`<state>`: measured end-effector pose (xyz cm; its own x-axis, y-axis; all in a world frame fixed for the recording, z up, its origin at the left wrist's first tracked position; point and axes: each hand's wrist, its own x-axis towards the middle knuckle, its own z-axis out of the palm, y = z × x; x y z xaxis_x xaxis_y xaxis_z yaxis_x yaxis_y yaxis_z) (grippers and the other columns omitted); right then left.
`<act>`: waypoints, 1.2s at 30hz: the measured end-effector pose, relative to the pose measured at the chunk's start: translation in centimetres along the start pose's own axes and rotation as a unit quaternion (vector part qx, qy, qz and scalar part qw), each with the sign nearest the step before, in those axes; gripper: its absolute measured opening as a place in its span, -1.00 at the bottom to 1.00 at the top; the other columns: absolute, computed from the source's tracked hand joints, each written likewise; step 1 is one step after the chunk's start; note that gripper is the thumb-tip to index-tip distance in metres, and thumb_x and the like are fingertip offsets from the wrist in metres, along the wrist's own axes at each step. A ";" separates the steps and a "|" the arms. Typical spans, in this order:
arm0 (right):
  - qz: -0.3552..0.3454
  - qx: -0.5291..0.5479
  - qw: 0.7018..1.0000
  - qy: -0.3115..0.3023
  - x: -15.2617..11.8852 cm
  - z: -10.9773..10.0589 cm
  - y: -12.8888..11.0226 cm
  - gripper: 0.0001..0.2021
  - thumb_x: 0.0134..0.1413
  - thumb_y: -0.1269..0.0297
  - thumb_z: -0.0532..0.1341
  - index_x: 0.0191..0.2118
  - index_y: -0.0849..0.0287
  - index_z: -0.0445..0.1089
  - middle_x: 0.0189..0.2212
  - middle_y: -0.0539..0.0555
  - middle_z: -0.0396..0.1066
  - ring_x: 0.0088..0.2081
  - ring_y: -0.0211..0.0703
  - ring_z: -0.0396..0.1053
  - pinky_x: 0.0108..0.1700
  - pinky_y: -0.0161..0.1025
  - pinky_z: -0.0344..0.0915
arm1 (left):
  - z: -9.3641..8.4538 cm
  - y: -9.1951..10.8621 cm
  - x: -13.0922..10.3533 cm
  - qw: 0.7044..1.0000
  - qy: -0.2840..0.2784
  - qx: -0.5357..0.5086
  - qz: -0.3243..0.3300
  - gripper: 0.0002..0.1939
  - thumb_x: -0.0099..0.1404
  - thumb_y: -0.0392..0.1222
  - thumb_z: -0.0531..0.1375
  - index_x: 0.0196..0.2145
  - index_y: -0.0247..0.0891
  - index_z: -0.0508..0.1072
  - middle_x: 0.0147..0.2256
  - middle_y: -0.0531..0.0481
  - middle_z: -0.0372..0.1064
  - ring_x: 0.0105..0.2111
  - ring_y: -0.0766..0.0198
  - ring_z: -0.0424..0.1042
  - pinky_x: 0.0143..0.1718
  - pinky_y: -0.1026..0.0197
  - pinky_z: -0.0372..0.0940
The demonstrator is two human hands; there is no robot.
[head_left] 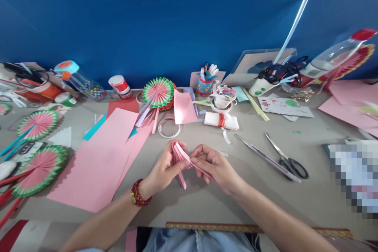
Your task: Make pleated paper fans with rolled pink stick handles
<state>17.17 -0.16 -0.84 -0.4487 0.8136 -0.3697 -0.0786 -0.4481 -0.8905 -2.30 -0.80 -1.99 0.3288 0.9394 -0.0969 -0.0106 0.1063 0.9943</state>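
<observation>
Near the middle of the grey table, both hands hold a folded pink paper (180,153) with narrow pleats. My left hand (167,167) is closed around its left part, the thumb pressed on the folds. The fingers of my right hand (214,165) pinch the right end of the same paper. A narrow pink strip of it hangs down between the hands. Behind them lie a roll of clear tape (169,127), a pink paper square (184,107) and a white bundle (211,119) tied with red string.
Large pink sheets (94,157) lie to the left, near round pleated fans (43,171). Scissors (291,164) and a grey cutter (268,158) rest at the right. Cups, bottles and a pen holder (205,86) stand along the blue wall (177,27).
</observation>
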 end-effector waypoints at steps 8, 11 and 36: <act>0.019 0.046 0.999 -0.017 0.0 -0.1 -0.1 -0.58 0.01 -0.06 0.39 -0.26 0.16 0.30 -0.64 -0.12 0.38 -0.73 -0.44 0.15 -0.67 -0.48 0.03 | 0.0 -0.2 -0.1 0.999 -0.032 -0.034 0.012 -0.66 0.35 -0.15 0.24 0.02 -0.16 0.24 -0.15 0.00 0.26 -0.26 0.29 0.35 -0.16 0.20 0.33; 0.023 0.057 0.998 -0.019 0.0 -0.1 0.0 -0.57 -0.01 -0.07 0.39 -0.27 0.16 0.30 -0.64 -0.12 0.38 -0.74 -0.45 0.14 -0.67 -0.48 0.03 | 0.0 -0.2 0.0 0.999 -0.031 -0.033 0.017 -0.66 0.34 -0.17 0.25 0.00 -0.16 0.25 -0.16 0.02 0.28 -0.27 0.30 0.35 -0.18 0.22 0.33; 0.062 0.142 0.986 -0.068 0.2 -0.6 -0.2 -0.61 -0.03 0.04 0.43 -0.29 0.16 0.29 -0.67 -0.12 0.39 -0.78 -0.48 0.06 -0.72 -0.50 -0.08 | -0.1 0.0 0.0 0.997 -0.056 -0.030 0.032 -0.66 0.34 -0.21 0.26 0.00 -0.17 0.24 -0.15 0.01 0.29 -0.25 0.30 0.37 -0.16 0.23 0.35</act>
<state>17.65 0.31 -0.95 -0.5850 0.6968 -0.4150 -0.2521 -0.6426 -0.7235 -2.40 -0.77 -2.00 0.4282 0.9034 -0.0236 -0.0898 0.0685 0.9936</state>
